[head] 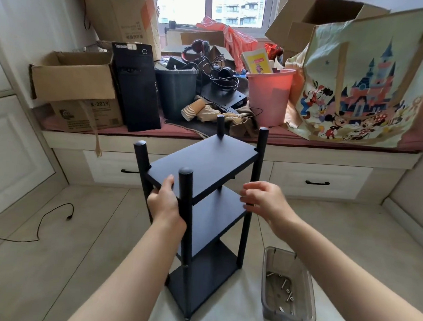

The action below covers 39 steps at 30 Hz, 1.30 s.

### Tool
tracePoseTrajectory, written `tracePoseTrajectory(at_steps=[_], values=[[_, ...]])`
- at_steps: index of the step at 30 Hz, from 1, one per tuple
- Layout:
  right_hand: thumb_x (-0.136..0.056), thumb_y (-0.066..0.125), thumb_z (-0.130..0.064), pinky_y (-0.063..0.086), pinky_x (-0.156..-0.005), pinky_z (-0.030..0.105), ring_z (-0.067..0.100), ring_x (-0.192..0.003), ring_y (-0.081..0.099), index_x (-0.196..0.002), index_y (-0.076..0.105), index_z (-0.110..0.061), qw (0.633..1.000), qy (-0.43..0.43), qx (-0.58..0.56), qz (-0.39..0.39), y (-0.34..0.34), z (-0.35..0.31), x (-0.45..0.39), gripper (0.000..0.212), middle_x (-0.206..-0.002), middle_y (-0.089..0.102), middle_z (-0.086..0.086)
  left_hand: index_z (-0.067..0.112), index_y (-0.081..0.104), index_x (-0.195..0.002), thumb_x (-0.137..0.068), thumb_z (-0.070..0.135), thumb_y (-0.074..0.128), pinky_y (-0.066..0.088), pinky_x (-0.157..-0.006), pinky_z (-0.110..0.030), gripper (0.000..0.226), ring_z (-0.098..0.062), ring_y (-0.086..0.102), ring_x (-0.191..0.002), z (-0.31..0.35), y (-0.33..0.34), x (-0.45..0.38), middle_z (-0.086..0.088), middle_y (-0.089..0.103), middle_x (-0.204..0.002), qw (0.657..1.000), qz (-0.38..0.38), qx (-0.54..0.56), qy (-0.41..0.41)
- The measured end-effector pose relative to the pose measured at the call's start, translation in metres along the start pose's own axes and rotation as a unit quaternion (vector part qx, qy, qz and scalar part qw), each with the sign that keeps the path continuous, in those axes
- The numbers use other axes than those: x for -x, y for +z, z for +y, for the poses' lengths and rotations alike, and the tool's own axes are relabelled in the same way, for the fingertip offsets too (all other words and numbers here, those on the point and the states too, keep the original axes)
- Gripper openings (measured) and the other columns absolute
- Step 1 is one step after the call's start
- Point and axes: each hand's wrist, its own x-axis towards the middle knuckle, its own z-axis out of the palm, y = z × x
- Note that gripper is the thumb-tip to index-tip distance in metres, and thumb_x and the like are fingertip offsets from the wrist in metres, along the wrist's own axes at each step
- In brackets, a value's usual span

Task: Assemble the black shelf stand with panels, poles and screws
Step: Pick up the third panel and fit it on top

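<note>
Three panels (205, 160) are already sitting on four poles (185, 207) of the shelf stand (208, 276) on the floor, while the left hand (163, 202) is gripping the top panel's edge, the right hand (262, 199) is hovering loosely curled, and leftover screws (285, 285) are suggesting near completion.

Left grip (163, 202) clasped, right (264, 201) seemingly loose.

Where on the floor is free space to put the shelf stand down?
Bare tiles lie left of the shelf stand, up to the black cable. The right is tighter beside the screw tray. The window bench is crowded.
</note>
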Motion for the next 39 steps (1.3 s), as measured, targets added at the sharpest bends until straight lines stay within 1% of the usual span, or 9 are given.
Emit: tracePoseTrajectory(at_steps=[5,9,14,18,22,25,29,34,39], values=[[-0.092,0.063,-0.008,0.053,-0.088,0.024,0.013,-0.111,0.062,-0.124,0.052,-0.018,0.984,-0.068,0.097,-0.133,0.024,0.013,0.027,0.035,-0.120,0.064,-0.002,0.014,0.067,-0.106,-0.094,0.019,0.068,0.057,-0.066,-0.033,0.013,-0.021,0.074,-0.077,-0.021,0.003,0.029,-0.003,0.075,-0.090,0.996,-0.074,0.046,-0.025],[-0.093,0.067,-0.028,0.052,-0.095,0.031,0.011,-0.104,0.065,-0.143,0.038,-0.021,0.972,-0.120,0.183,-0.087,0.024,0.015,0.040,0.059,-0.115,0.065,-0.009,0.006,0.063,-0.107,-0.093,0.017,0.064,0.058,-0.062,-0.032,0.018,-0.024,0.070,-0.076,-0.023,-0.005,0.034,-0.011,0.068,-0.093,0.975,-0.205,0.029,-0.077],[-0.090,0.060,-0.009,0.056,-0.075,0.036,0.023,-0.082,0.070,-0.156,0.011,-0.027,0.957,-0.159,0.231,-0.075,0.016,0.016,0.057,0.084,-0.113,0.067,-0.001,0.010,0.059,-0.107,-0.093,0.017,0.064,0.062,-0.078,-0.040,0.017,-0.035,0.070,-0.106,-0.032,-0.008,0.036,-0.013,0.066,-0.107,0.952,-0.291,0.051,-0.086],[-0.088,0.065,-0.007,0.059,-0.081,0.032,0.015,-0.091,0.070,-0.153,0.024,-0.025,0.948,-0.230,0.206,-0.082,0.018,0.016,0.069,0.079,-0.115,0.066,-0.005,0.008,0.061,-0.095,-0.081,0.020,0.070,0.054,-0.093,-0.060,0.020,-0.040,0.070,-0.103,-0.035,-0.012,0.041,-0.028,0.063,-0.111,0.932,-0.350,0.018,-0.094],[-0.092,0.067,-0.013,0.056,-0.089,0.035,0.010,-0.085,0.071,-0.149,0.034,-0.031,0.946,-0.243,0.208,-0.059,0.017,0.018,0.070,0.069,-0.112,0.068,-0.003,0.004,0.060,-0.114,-0.083,0.020,0.071,0.045,-0.107,-0.060,0.036,-0.044,0.063,-0.118,-0.036,-0.014,0.041,-0.032,0.056,-0.137,0.925,-0.368,0.027,-0.090],[-0.093,0.066,-0.011,0.055,-0.092,0.035,0.008,-0.092,0.070,-0.151,0.032,-0.029,0.945,-0.243,0.212,-0.063,0.015,0.020,0.070,0.070,-0.112,0.069,-0.003,-0.001,0.058,-0.127,-0.084,0.021,0.068,0.055,-0.099,-0.047,0.049,-0.039,0.068,-0.110,-0.036,-0.015,0.042,-0.028,0.061,-0.132,0.923,-0.372,0.031,-0.087],[-0.095,0.060,-0.005,0.055,-0.092,0.031,0.006,-0.104,0.066,-0.153,0.028,-0.029,0.931,-0.275,0.230,-0.066,0.016,0.022,0.072,0.071,-0.113,0.069,-0.004,0.005,0.062,-0.099,-0.084,0.018,0.070,0.043,-0.108,-0.061,0.022,-0.051,0.062,-0.115,-0.036,-0.015,0.043,-0.039,0.055,-0.130,0.921,-0.379,0.023,-0.090],[-0.095,0.064,-0.014,0.054,-0.096,0.035,0.010,-0.098,0.069,-0.158,0.013,-0.023,0.951,-0.229,0.201,-0.056,0.013,0.026,0.068,0.082,-0.110,0.072,-0.003,-0.003,0.059,-0.115,-0.077,0.015,0.071,0.059,-0.091,-0.045,0.044,-0.038,0.068,-0.103,-0.035,-0.010,0.047,-0.020,0.066,-0.102,0.934,-0.352,0.029,-0.063],[-0.095,0.064,-0.020,0.054,-0.096,0.040,0.010,-0.097,0.070,-0.158,0.013,-0.028,0.961,-0.202,0.178,-0.068,0.007,0.026,0.065,0.081,-0.109,0.073,-0.002,-0.012,0.047,-0.139,-0.079,0.015,0.071,0.059,-0.090,-0.041,0.070,-0.042,0.065,-0.116,-0.037,-0.010,0.050,-0.029,0.060,-0.131,0.938,-0.337,0.045,-0.075]])
